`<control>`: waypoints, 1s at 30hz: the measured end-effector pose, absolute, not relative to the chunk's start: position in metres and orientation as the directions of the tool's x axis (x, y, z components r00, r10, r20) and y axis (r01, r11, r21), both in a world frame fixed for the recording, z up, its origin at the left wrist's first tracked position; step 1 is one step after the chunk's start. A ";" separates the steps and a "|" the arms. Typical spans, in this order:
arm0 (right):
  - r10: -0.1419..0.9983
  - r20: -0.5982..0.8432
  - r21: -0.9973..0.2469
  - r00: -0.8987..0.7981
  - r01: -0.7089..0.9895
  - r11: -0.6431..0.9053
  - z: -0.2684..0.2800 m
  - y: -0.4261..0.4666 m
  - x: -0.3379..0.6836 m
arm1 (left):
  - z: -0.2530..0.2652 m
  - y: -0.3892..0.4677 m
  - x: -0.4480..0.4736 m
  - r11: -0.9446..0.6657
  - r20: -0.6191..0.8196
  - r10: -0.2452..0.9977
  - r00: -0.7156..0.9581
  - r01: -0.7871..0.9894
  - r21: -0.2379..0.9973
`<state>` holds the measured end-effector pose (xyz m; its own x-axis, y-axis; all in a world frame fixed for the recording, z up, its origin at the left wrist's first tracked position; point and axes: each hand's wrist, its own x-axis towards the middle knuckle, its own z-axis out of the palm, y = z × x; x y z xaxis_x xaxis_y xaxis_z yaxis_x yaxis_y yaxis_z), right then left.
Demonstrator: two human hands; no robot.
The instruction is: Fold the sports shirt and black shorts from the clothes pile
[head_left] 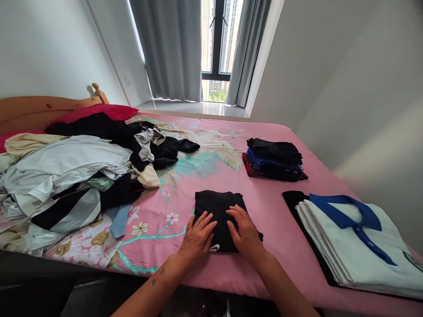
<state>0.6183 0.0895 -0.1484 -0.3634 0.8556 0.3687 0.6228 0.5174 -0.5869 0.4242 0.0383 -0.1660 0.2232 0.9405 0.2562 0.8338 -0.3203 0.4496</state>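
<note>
A black garment with a white Nike logo [220,204] lies folded into a compact rectangle near the bed's front edge. My left hand [198,233] rests on its left side, fingers spread and slightly bent. On the right part of the cloth lies my right hand [243,229], its fingers loosely curved and apart. Neither hand grips the fabric. Part of the logo is hidden by my left hand.
A loose heap of clothes [72,158] covers the bed's left side, by red pillows [109,111]. Folded dark clothes [274,158] are stacked at the back right. A stack topped by a white polo shirt with a blue collar [370,251] sits at right. Pink bedsheet [185,193] lies underneath.
</note>
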 end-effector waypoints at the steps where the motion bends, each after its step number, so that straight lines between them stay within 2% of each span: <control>1: 0.849 0.344 -0.558 -0.401 0.640 0.528 -0.154 0.088 0.613 | -0.172 0.036 0.425 -0.272 0.198 0.959 0.204 0.857 0.437; 4: 0.860 0.244 -0.503 -0.448 0.700 0.507 -0.176 0.090 0.609 | -0.192 0.033 0.418 -0.129 0.095 0.991 0.094 0.865 0.484; 6: 0.879 0.252 -0.540 -0.405 0.695 0.475 -0.185 0.096 0.616 | -0.200 0.037 0.408 -0.049 0.099 0.995 -0.011 0.813 0.581; 8: 0.902 0.304 -0.610 -0.307 0.665 0.432 -0.186 0.110 0.626 | -0.201 0.049 0.396 0.029 0.097 0.985 -0.143 0.689 0.724; 10: 0.946 0.285 -0.710 -0.152 0.629 0.315 -0.184 0.132 0.636 | -0.197 0.070 0.384 0.125 -0.010 0.966 -0.257 0.434 0.892; 11: 0.974 0.215 -0.775 -0.071 0.594 0.215 -0.183 0.144 0.639 | -0.193 0.083 0.380 0.174 -0.090 0.954 -0.286 0.285 0.943; 13: 0.999 0.013 -0.870 0.042 0.492 -0.010 -0.184 0.171 0.644 | -0.186 0.109 0.374 0.251 -0.227 0.931 -0.285 0.052 0.967; 15: 0.988 -0.143 -0.903 0.064 0.399 -0.156 -0.189 0.192 0.644 | -0.180 0.132 0.373 0.279 -0.279 0.926 -0.256 -0.039 0.960; 16: 0.984 -0.173 -0.910 0.049 0.373 -0.179 -0.192 0.199 0.644 | -0.178 0.141 0.373 0.276 -0.281 0.930 -0.236 -0.054 0.960; 22: 0.982 -0.182 -0.961 -0.045 0.221 -0.168 -0.194 0.190 0.644 | -0.183 0.152 0.381 0.218 -0.243 0.947 -0.209 -0.136 0.966; 25: 0.996 -0.078 -0.986 -0.032 0.148 -0.073 -0.188 0.173 0.648 | -0.187 0.141 0.383 0.163 -0.189 0.948 -0.257 -0.119 0.979; 28: 0.998 0.055 -0.987 -0.027 0.149 0.058 -0.184 0.165 0.650 | -0.187 0.135 0.383 0.171 -0.189 0.942 -0.276 -0.088 0.981; 30: 0.999 0.039 -0.985 -0.025 0.170 0.042 -0.185 0.168 0.649 | -0.184 0.136 0.382 0.226 -0.237 0.935 -0.264 -0.073 0.971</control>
<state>0.6493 0.1676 -0.1854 -0.0252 0.9989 0.0387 0.1702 0.0424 -0.9845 0.3823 0.1364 -0.1839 -0.2637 0.9350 -0.2370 -0.0726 0.2258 0.9715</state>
